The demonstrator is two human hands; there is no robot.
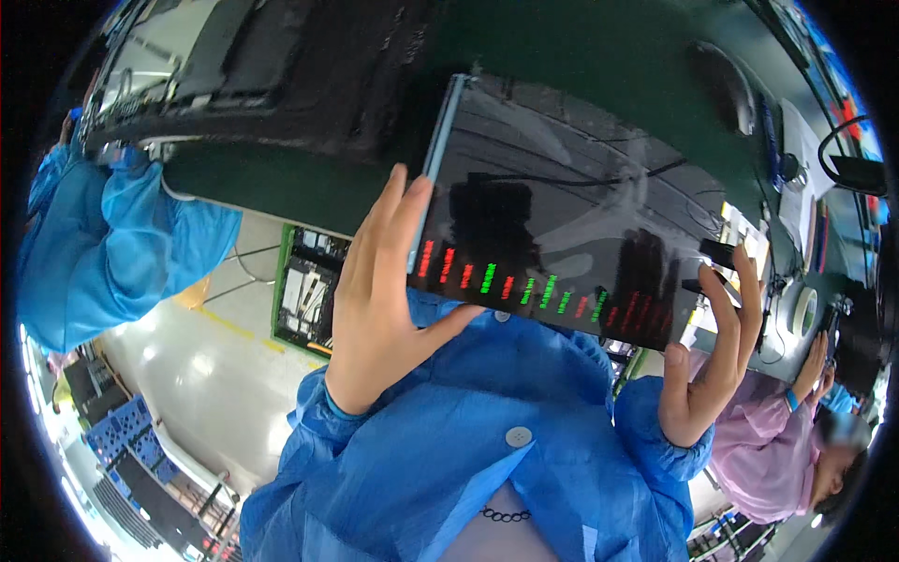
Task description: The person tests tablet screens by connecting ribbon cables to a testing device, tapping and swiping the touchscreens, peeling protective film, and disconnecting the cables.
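Observation:
A flat, glossy dark display panel (590,211) is tilted in front of my chest, with short rows of red and green lettering lit along its lower edge. Reflections and smudges cover its surface. My left hand (379,295) grips its left side, fingers along the pale blue edge and thumb by the lower edge. At the lower right corner, the fingers of my right hand (707,361) are curled around the panel's side. Small black tabs (716,253) stick out near those fingertips; whether they belong to the panel I cannot tell.
Dark equipment (318,75) stands on the green worktop (552,42) at the far left. A computer mouse (735,89) and a tape roll (803,311) lie to the right. Co-workers in a blue gown (122,244) and a pink gown (768,459) are on either side. Green-edged racks (304,290) hold boards below.

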